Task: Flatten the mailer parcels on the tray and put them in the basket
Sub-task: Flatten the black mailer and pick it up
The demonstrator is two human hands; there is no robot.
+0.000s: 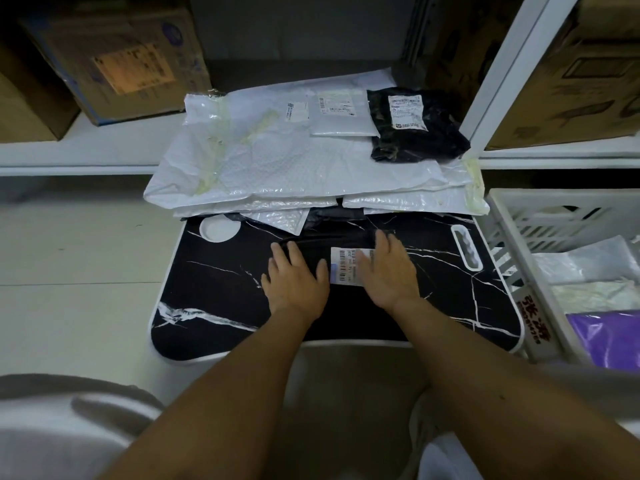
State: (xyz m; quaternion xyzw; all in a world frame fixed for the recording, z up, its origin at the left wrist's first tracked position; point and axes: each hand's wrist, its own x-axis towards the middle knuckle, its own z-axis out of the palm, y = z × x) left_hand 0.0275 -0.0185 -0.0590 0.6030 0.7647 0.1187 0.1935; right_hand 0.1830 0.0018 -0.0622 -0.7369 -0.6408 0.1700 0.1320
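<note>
A parcel [341, 268] lies flat on the near middle of the tray [214, 306], under the left hand [296, 277] and right hand [389, 270], which rest side by side on it. Behind them a stack of mailers [277, 161] covers the tray's far edge, with two smaller parcels [414, 124] on top at the right. The basket [512, 216] stands just right of the tray, with mailers in it.
</note>
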